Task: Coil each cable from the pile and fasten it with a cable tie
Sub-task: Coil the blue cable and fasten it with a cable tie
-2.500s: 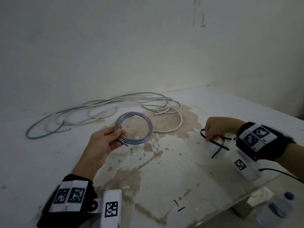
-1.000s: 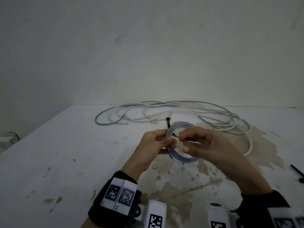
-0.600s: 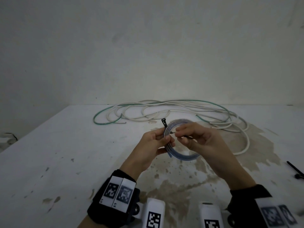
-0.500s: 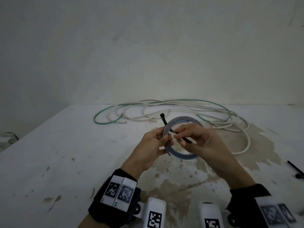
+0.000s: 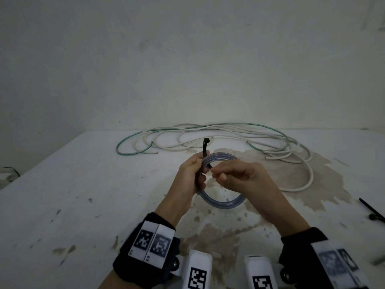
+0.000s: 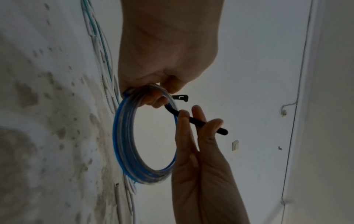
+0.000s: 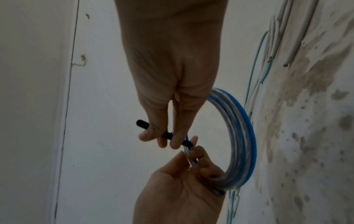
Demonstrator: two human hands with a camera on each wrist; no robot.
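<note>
My left hand [image 5: 190,176] is raised in front of me, fingers curled, thumb [image 7: 179,159] pressed against the fingertips in a tight grip. My right hand [image 5: 239,180] meets it from the right, its thumb [image 6: 210,128] and forefinger [image 6: 182,121] pinching in a fine grip, the other fingers loosely curled behind. The fingertips of both hands nearly touch. Both forearms reach forward and angle inward, each wrist wrapped in a black band [image 5: 150,247].

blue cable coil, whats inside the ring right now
A black cable tie passes through the blue cable coil, pinched by the right hand. The left hand grips the coil's edge, its fingertips curling inside and covering where the tie wraps the strands.
</note>
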